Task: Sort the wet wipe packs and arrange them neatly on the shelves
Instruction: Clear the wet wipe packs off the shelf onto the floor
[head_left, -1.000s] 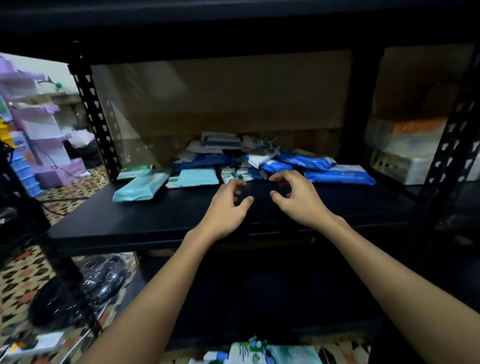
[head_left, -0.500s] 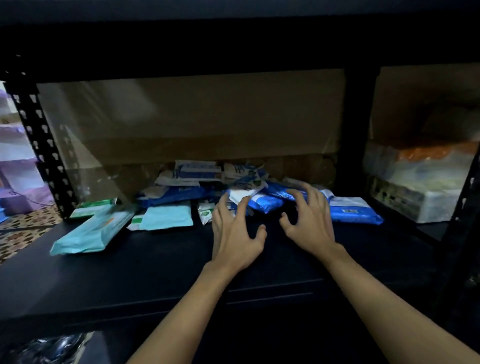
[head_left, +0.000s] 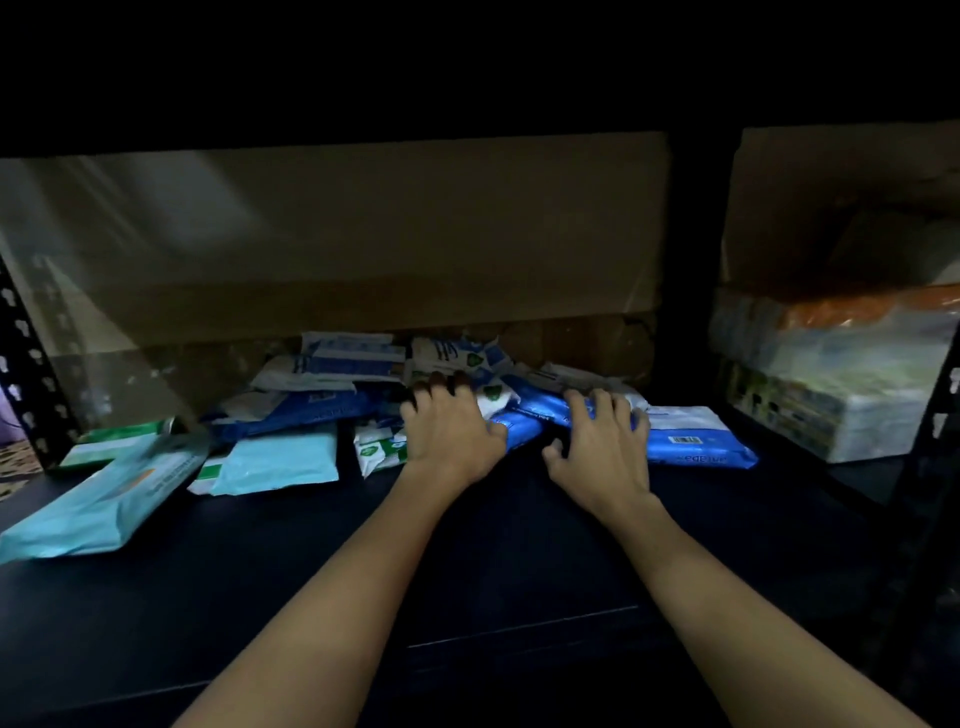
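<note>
Both reached deeper, left hand (head_left: 451, 431) spread on pile (head_left: 363, 384), right hand (head_left: 597, 441) spread on blue pack (head_left: 691, 444)

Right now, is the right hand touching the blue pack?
Touching. In the head view the right hand lies spread on the blue pack, its fingers overlapping the wrapper with no gap showing.

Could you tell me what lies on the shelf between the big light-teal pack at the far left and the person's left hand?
In the head view, a smaller teal pack and a white-and-green pack lie between the big teal pack and the left hand.
</note>
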